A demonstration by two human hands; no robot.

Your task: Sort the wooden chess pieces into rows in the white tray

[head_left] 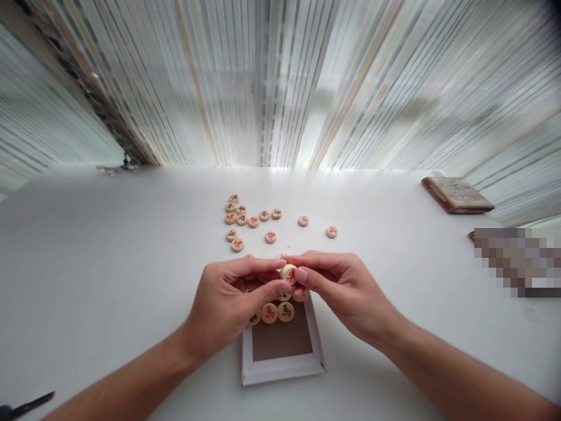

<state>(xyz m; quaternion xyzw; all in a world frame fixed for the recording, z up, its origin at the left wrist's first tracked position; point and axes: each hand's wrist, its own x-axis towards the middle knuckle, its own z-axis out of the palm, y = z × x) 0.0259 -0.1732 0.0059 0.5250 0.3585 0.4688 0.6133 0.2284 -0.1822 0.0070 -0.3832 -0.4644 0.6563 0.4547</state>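
Observation:
Between my two hands is a round xiangqi piece [288, 273] with a red character, held above an open box. My left hand [236, 292] pinches it from the left with thumb and fingertips. From the right, my right hand [339, 283] grips the same piece, its thumb on the front face. Below them lies a shallow white box [284, 374] with a brown bottom. Several pieces sit in its far part, among them a red horse piece [269, 313] and a black horse piece [286, 311]. My hands hide some of the others.
Several loose xiangqi pieces [242, 219] lie on the white table [144, 251] beyond the box. A brown flat box [458, 195] rests at the right back, near a pixelated object [517, 263]. A dark thin object [30, 404] shows at bottom left. Striped curtains [263, 82] hang behind.

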